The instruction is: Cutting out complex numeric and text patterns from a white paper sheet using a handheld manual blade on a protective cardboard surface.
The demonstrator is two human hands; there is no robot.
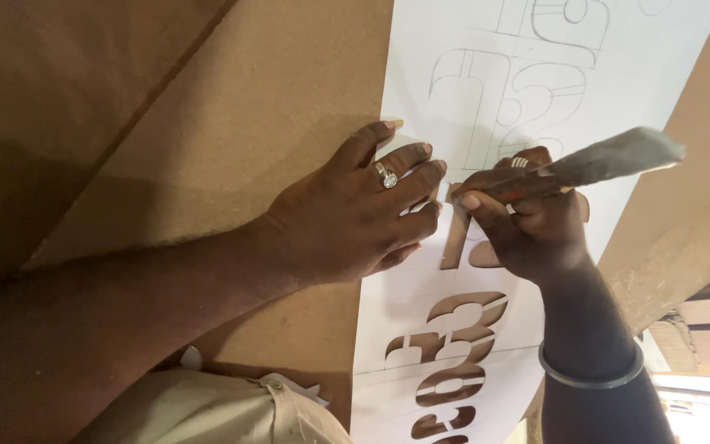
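**Cutting a stencil sheet on brown board**

On the brown board that fills the left of the view, we see nothing but bare surface, with a seam running diagonally across its upper corner. Low down, a beige sleeve shows at the bottom edge. Moving right, our left forearm crosses the board and ends in the left hand, which lies palm down. Its fingers are spread and stretched flat, gripping nothing; their tips press on the left edge of the white sheet. A ring sits on one finger.

The sheet lies on the board and runs from the top of the view down to the bottom. Its upper part carries pencilled outlines of characters; its lower part has shapes already cut through, so the brown board shows in the openings.

Just beside the left fingertips we have the right hand, curled tightly round a knife. The thumb and forefinger pinch it near the tip, which meets the sheet between the two hands, at a half-cut shape. The handle, wrapped in something pale, slants up and to the right. A metal bangle circles the right wrist. Further right, the board shows again past the sheet's edge.
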